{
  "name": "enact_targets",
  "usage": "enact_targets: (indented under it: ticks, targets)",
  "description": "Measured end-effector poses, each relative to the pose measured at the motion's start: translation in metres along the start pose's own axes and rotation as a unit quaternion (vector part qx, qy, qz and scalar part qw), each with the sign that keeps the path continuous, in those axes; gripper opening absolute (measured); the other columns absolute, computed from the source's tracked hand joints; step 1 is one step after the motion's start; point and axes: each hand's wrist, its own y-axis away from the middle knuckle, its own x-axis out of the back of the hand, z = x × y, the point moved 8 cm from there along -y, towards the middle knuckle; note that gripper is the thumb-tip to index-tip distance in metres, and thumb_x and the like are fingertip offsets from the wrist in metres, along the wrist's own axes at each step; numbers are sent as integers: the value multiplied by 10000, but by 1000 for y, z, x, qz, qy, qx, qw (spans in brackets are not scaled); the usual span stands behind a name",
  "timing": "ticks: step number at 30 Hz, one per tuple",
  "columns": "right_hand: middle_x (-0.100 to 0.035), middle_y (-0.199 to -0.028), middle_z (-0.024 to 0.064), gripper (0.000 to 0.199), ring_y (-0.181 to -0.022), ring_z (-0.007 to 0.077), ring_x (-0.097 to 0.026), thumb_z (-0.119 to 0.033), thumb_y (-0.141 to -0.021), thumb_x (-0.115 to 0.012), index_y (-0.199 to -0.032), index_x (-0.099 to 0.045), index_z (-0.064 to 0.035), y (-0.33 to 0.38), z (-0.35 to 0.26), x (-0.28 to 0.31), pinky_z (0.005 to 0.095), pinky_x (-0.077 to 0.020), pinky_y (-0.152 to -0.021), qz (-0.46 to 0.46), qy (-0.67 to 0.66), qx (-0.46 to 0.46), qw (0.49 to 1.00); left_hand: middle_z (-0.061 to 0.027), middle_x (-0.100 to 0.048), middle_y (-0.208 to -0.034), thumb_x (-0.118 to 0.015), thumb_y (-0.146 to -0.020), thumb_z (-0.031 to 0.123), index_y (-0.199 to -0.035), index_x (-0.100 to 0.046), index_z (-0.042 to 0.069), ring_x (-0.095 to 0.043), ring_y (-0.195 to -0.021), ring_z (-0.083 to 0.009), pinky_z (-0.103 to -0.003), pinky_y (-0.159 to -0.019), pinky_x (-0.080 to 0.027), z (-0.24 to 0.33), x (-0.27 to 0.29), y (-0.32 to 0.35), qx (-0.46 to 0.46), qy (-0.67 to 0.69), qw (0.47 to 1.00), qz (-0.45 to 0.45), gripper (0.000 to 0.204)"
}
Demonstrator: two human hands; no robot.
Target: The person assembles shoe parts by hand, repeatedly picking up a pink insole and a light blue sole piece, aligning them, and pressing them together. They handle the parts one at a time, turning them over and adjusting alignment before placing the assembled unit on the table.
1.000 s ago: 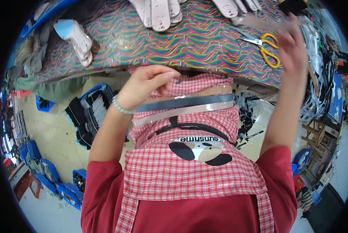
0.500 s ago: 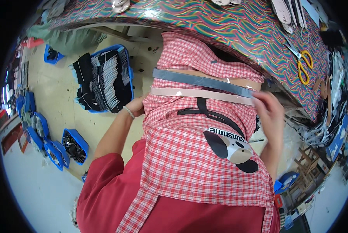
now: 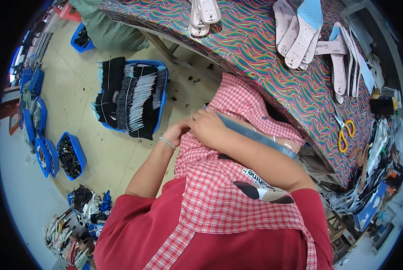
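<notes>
My right arm reaches across my lap. My right hand (image 3: pixel 208 127) meets my left hand (image 3: pixel 177 132) near the left ends of the strips, its fingers bent and closed. The left hand's fingers are closed too, partly covered by the right hand; what either pinches is hidden. A long grey-blue strip (image 3: pixel 253 135) lies across the red checked apron (image 3: pixel 244 96) over my thighs, its left end beside my right hand. Behind its right part a tan strip (image 3: pixel 280 140) shows. The pale pink strip cannot be seen; my right forearm covers that area.
A patterned table (image 3: pixel 255 58) stands ahead, bearing insoles (image 3: pixel 300 38) and yellow-handled scissors (image 3: pixel 345 132). On the floor at left, a blue basket (image 3: pixel 164 92) holds bundled dark pieces. Smaller blue bins (image 3: pixel 79 155) stand farther left. A pile of scraps (image 3: pixel 368 180) lies at right.
My right hand has moved from the strips' right ends to their left ends, joining my left hand. The pink strip has gone from sight. The view has shifted, showing more of the table.
</notes>
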Motion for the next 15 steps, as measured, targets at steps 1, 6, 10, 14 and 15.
enact_targets:
  ticks: [1, 6, 10, 14, 15]
  targets:
    - [-618, -896, 76, 340, -875, 247, -585, -197, -759, -651, -1074, -619, -73, 1, 6, 7, 378, -416, -792, 35, -42, -11, 998, -131, -632, -1101, -518, -941, 285, -1193, -544, -6, -598, -1028, -262, -395, -910, -467, 26, -10, 2, -61, 69, 996, -9, 386]
    - [-554, -991, 148, 242, -896, 340, -576, -106, -898, -530, -1133, -556, -54, -2, 10, 57, 395, -473, -769, 53, -323, -69, 942, -89, -604, -917, -501, -944, 156, -1184, -519, -12, -604, -849, -203, -356, -803, -504, 182, -13, 41, -297, 316, 896, -96, 294]
    - [-557, -995, 149, 277, -899, 329, -579, -101, -902, -537, -1175, -553, -57, 25, -1, 95, 386, -469, -788, 6, -389, -54, 920, -66, -542, -857, -496, -959, 179, -1160, -500, -13, -542, -741, -167, -297, -716, -504, 306, 48, 96, -393, 327, 848, -140, 278]
    - [-566, -969, 118, 329, -915, 289, -568, -119, -873, -589, -1199, -568, -77, 60, 9, 110, 374, -451, -821, -25, -386, -84, 918, -59, -510, -852, -471, -974, 295, -1139, -482, -23, -476, -683, -150, -276, -634, -464, 389, 92, 160, -517, 228, 823, -47, 358]
    - [-570, -953, 104, 343, -926, 273, -564, -127, -860, -609, -1199, -578, -84, 66, 13, 113, 372, -442, -834, -35, -381, -96, 919, -60, -514, -858, -454, -980, 323, -1148, -479, -12, -472, -676, -146, -273, -617, -452, 400, 75, 180, -548, 194, 813, -33, 375]
